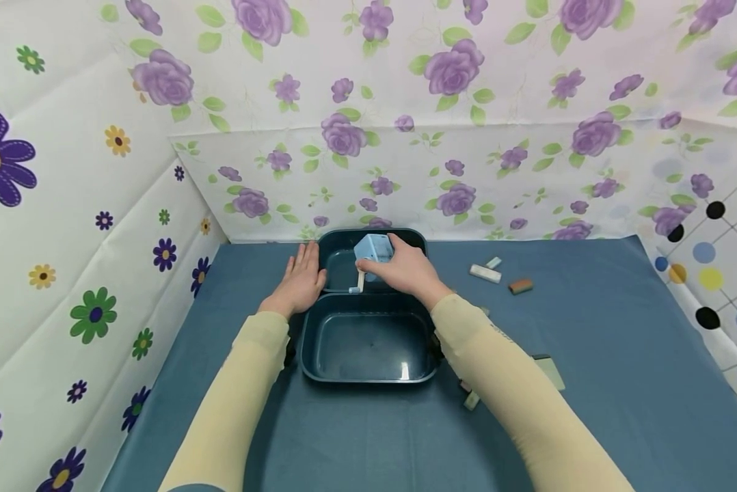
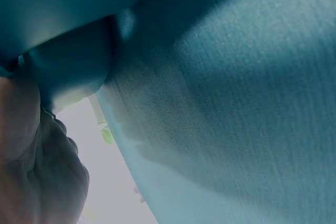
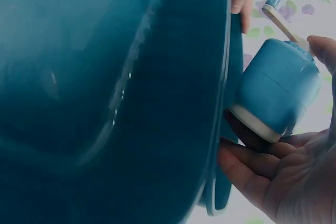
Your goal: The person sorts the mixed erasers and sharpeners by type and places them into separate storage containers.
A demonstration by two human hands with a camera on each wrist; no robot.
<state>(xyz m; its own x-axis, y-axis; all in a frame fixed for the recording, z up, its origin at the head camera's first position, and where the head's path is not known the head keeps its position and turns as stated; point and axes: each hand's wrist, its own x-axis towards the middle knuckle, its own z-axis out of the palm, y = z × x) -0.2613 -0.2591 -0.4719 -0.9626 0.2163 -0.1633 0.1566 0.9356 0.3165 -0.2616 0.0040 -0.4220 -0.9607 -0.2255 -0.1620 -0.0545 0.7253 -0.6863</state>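
A light blue hand-crank pencil sharpener (image 1: 371,247) is held up over the far dark teal bin (image 1: 336,265). My right hand (image 1: 410,268) grips it, thumb on the crank side and fingers around the other end. Its crank (image 3: 278,19) sticks out past the thumb, a pale arm with a blue knob. My left hand (image 1: 296,281) lies with fingers straight along the left rim of the far bin. Nearer me sits a second dark teal bin (image 1: 368,348), its floor bare. In the left wrist view the left hand (image 2: 44,166) shows beside the bin's outer wall.
Right of the bins lie a white block (image 1: 485,273), a small pale piece (image 1: 493,262) and a brown-orange block (image 1: 520,286). A flat pale green item (image 1: 550,373) and a small pale block (image 1: 472,400) lie near my right sleeve. Flowered cloth (image 1: 344,164) backs the table.
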